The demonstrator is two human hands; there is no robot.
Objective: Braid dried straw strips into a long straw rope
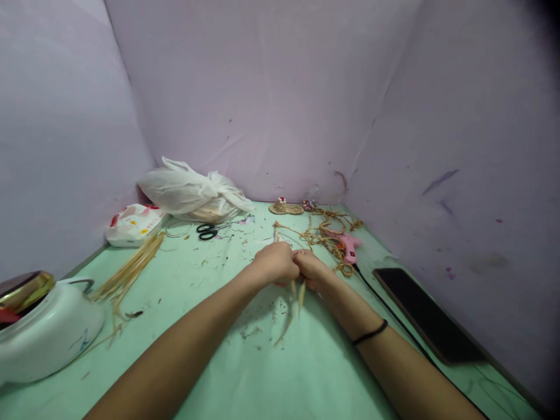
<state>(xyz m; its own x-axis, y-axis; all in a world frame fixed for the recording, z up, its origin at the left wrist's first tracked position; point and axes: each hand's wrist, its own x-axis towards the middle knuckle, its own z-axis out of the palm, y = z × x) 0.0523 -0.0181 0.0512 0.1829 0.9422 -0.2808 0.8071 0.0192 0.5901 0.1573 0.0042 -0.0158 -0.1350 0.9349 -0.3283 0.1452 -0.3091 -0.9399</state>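
My left hand [276, 262] and my right hand [310, 267] meet knuckle to knuckle over the middle of the green table. Both are closed on a braid of straw-coloured plant fibre [276, 232], whose plaited part sticks out beyond my left hand. Loose flat fibre strands [301, 296] hang down from between the hands toward me. My fingertips are mostly hidden. From the far side, the thin twisted braid [324, 239] runs back into a tangled heap near the right wall.
A pink glue gun [349, 248] with a black cord and a phone [431, 315] lie right. Black-handled scissors [207, 231], a fibre bundle [131, 268], a tissue pack [135, 226], a white plastic bag [192, 189] and a white pot [52, 338] are left. A woven piece [286, 209] lies behind.
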